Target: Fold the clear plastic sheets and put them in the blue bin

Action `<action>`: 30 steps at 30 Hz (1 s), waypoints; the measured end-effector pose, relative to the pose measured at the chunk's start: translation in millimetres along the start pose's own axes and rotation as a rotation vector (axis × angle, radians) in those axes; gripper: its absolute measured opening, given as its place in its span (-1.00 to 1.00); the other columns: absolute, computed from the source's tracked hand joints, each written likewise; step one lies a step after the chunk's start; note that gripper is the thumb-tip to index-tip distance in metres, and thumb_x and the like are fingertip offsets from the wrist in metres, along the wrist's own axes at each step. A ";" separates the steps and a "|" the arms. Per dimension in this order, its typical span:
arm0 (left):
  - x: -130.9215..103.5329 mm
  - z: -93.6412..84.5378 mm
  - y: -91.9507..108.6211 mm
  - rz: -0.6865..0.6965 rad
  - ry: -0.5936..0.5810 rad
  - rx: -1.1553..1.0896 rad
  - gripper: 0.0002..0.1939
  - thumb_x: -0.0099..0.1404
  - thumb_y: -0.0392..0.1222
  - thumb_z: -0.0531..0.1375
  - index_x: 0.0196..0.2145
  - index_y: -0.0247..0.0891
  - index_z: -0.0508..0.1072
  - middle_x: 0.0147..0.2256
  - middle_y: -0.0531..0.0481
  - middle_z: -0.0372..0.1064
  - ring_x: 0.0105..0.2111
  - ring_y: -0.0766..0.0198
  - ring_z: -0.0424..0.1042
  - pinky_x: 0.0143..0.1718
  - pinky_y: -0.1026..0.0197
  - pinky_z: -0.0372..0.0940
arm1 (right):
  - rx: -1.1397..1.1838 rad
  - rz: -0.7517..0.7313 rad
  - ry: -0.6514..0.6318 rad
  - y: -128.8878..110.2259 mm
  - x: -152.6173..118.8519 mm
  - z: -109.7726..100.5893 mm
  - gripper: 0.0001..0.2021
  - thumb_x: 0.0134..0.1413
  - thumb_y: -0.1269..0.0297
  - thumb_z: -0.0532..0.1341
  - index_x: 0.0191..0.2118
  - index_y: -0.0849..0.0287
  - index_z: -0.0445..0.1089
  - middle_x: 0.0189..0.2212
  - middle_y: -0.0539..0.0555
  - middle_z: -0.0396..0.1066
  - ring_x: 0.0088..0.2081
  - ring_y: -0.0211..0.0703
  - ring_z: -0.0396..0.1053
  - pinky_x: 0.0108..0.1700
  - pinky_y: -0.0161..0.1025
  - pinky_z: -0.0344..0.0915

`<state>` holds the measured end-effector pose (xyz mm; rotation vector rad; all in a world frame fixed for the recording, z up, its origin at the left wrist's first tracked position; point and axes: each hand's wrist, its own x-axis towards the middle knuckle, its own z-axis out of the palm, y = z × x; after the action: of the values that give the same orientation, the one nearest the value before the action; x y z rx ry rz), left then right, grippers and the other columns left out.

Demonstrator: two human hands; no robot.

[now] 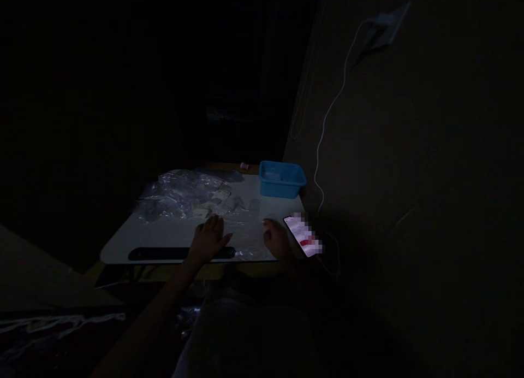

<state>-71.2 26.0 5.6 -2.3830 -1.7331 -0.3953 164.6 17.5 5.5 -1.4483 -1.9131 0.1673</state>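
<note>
Darkness swallows most of the room, and we make out only a dim wall (368,148) at right. Before us stands a white counter (159,236), a dark slot (159,253) along its near edge, partly hidden by our left wrist. Clear plastic (184,195) lies crumpled on its far left part and runs, faint and flatter, toward our hands. Our left hand (209,238) rests near it, fingers released and spread; our right hand (276,240) has curled fingers, and we cannot tell whether they pinch the film. A blue basket (282,189) sits at the far right corner, its contents hard to read. Beside our right hand lies a lit phone (301,236), its screen partly pixelated. A white cord (324,124) vanishes into shadow behind it.
</note>
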 end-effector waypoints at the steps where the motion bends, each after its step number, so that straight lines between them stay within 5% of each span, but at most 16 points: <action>1: -0.1 0.5 -0.8 0.003 0.025 -0.014 -0.44 0.25 0.09 -0.07 0.05 -0.36 0.22 0.13 -0.26 0.08 0.14 0.01 0.01 0.02 -0.03 0.05 | -0.029 -0.002 -0.004 0.1 0.3 0.8 -0.60 -0.11 0.53 0.00 -0.08 0.26 0.31 -0.16 0.17 0.39 -0.12 -0.12 0.32 -0.04 -0.19 0.24; 4: -0.6 0.4 -3.3 0.050 0.090 -0.085 -0.51 0.27 0.05 -0.10 0.03 -0.29 0.25 0.10 -0.18 0.14 0.12 0.08 0.05 0.03 0.02 0.07 | -0.106 -0.002 0.006 1.3 0.6 2.3 -0.59 -0.09 0.52 -0.01 -0.05 0.30 0.29 -0.13 0.21 0.37 -0.09 -0.07 0.30 -0.02 -0.15 0.23; 8: -1.4 -3.0 -2.9 0.133 0.038 -0.128 -0.55 0.28 0.04 -0.11 -0.05 -0.23 0.33 0.02 -0.14 0.26 0.03 0.13 0.20 -0.02 0.06 0.13 | -0.178 -0.007 0.020 1.3 0.0 1.4 -0.58 -0.06 0.50 -0.02 -0.02 0.30 0.27 -0.09 0.21 0.33 -0.05 -0.07 0.26 -0.01 -0.15 0.21; 17: -0.9 -0.3 1.6 0.108 -0.055 -0.007 -0.28 0.19 0.24 -0.11 0.11 -0.38 0.15 0.15 -0.26 0.03 0.15 0.03 0.02 0.05 0.00 -0.01 | -0.382 -0.099 -0.080 -0.2 0.5 3.3 -0.58 0.07 0.43 -0.05 0.06 0.39 0.20 0.06 0.26 0.21 0.07 -0.06 0.15 0.10 -0.13 0.04; 30: -0.8 3.4 2.0 0.059 -0.039 0.027 -0.25 0.20 0.23 -0.13 0.11 -0.45 0.14 0.15 -0.31 0.02 0.16 0.00 -0.02 0.07 0.03 -0.01 | -0.463 -0.130 -0.133 -2.9 -1.2 8.2 -0.56 0.21 0.18 -0.16 0.09 0.29 0.17 0.14 0.22 0.09 0.18 -0.07 -0.01 0.16 0.05 -0.16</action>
<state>-69.2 25.6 2.1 -2.4315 -1.6688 -0.3174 157.4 18.0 0.4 -1.6286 -2.2482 -0.2643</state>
